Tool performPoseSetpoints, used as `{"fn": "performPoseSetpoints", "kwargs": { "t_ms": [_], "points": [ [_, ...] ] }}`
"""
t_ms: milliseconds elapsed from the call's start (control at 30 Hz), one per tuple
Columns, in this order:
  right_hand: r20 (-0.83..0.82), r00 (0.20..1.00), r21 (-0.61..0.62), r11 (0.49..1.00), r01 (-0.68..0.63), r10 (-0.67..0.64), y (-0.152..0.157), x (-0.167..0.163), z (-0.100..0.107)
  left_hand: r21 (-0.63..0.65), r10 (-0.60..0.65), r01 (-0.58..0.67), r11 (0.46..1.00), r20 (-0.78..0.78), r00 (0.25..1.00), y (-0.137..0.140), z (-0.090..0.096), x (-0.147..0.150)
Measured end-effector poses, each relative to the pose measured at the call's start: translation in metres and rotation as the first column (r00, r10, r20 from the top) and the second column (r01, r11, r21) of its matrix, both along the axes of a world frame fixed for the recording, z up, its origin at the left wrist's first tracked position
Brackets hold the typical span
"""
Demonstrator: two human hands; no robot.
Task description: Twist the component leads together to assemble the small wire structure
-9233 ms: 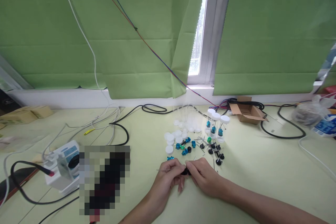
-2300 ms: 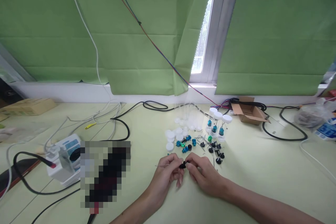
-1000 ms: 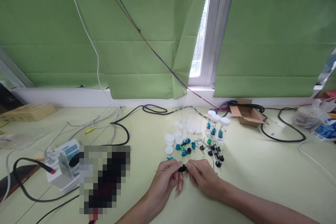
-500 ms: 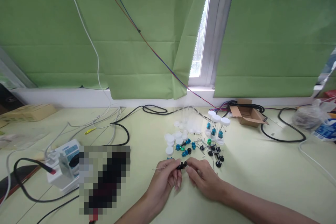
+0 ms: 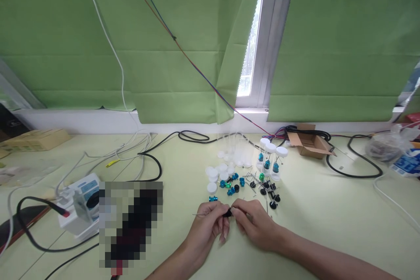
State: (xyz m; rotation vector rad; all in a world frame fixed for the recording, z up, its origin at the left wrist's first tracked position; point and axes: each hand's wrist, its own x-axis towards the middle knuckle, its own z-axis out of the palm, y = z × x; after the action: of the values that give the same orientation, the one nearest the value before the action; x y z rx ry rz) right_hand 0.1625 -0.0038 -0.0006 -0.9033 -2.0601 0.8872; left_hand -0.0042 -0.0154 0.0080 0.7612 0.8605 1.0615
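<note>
Black and rounded, a small part (image 5: 227,213) sits pinched between the fingertips of both hands over the pale yellow-green bench (image 5: 328,223), as seen from my remote post. I see the left hand (image 5: 208,226) closed on it, a thin metal rod (image 5: 198,214) jutting out leftward; the right hand (image 5: 257,224) grips its other end with thumb and forefinger. Blue-and-white packaging (image 5: 407,161) at far right carries bold white characters that I cannot read with certainty, and blue labels on the white power adapter (image 5: 77,223) at left are too small for me to make out. Just beyond the hands lie shiny blue fittings (image 5: 231,191), white disc-shaped caps (image 5: 211,188) and black wide-headed pieces (image 5: 273,205) among slim metal rods. Behind them, three clear tubes (image 5: 267,165) with white lids stand upright, a blue fitting showing inside each, near an open cardboard box (image 5: 311,151). Creased green fabric (image 5: 180,74) with a zigzag edge hangs beyond.
</note>
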Motion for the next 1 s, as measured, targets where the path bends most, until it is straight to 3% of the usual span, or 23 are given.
{"fn": "performPoseSetpoints", "kwargs": {
  "t_ms": [167,333,500,700,900,1000],
  "points": [
    [0.0,1.0,0.01,1.0,0.012,-0.012,0.0024,-0.002,-0.002,0.003,-0.012,0.012,1.0,-0.026,1.0,-0.0008,0.0016,0.0014],
    [-0.047,0.998,-0.054,0.997,0.046,-0.049,0.0012,-0.0025,-0.0026,0.004,0.009,-0.009,1.0,-0.004,1.0,0.0,0.0022,0.0014],
    [-0.082,0.997,-0.061,0.998,-0.011,0.006,-0.0018,-0.0001,-0.004,0.001,0.082,-0.082,0.997,0.022,0.996,0.0015,0.002,0.0006],
    [-0.058,0.997,-0.1,0.994,-0.052,0.046,-0.002,0.0,-0.0022,-0.018,0.06,-0.06,0.998,-0.001,0.998,0.0013,0.0003,0.0012],
    [-0.005,1.0,0.001,1.0,-0.015,0.015,0.0022,-0.0025,-0.0023,0.012,0.016,-0.015,1.0,-0.052,0.998,-0.0007,0.0021,0.0019],
    [0.001,1.0,-0.006,1.0,0.007,-0.007,0.003,-0.0034,-0.0031,0.018,0.01,-0.009,1.0,-0.061,0.998,-0.001,0.0029,0.0018]
  ]
}}
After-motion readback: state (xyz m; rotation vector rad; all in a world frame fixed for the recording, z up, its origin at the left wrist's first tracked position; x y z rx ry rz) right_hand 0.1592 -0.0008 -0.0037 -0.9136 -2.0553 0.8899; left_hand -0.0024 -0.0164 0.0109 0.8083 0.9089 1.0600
